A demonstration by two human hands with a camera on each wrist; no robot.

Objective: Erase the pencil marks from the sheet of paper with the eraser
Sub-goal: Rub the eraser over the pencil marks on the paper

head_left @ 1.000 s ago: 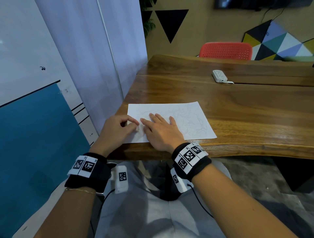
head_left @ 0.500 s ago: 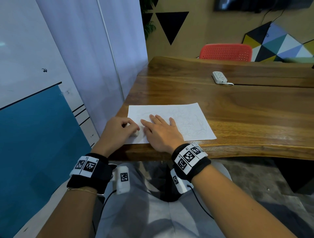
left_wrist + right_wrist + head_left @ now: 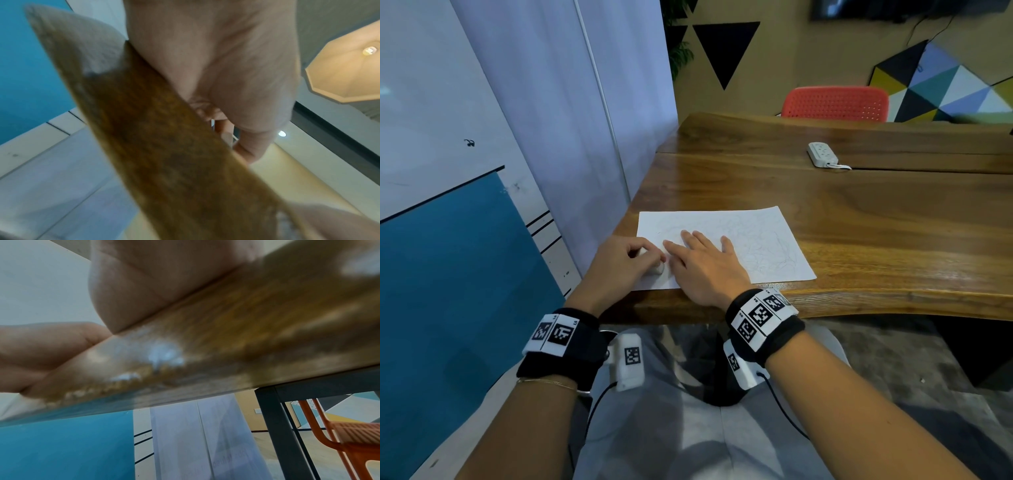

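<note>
Fingers, left hand (image 3: 625,262): curled round a small white eraser (image 3: 658,269), pinching it; only a pale corner shows below the knuckles. The eraser sits on the near-left corner of the white rectangular sheet of paper (image 3: 753,240), touching it.

Fingers, right hand (image 3: 705,263): straight, slightly spread, lying flat on the sheet just beside the left hand, holding the paper down. The wrist view shows only the palm heel against the table edge.

Sheet of paper: lies flat on the brown wooden table (image 3: 859,222), long axis running left to right, near edge close to the table's front edge.

Pencil marks (image 3: 780,253): faint grey scribble, thickest toward the right half of the sheet, thinner toward the far-left part. Whether the patch under the hands is clean cannot be told.

Governing relation: the bulk of the marks lies to the right of and beyond the eraser, with the right hand between the two. The right hand is nearer to them, yet the left carries the eraser. Judgement: the next strokes call for the eraser to travel rightward along the long axis, the pressing hand shifting aside to open a path.

Other items: white power strip (image 3: 822,155), well apart on the far table; red perforated plastic chair (image 3: 835,104) behind it.
</note>
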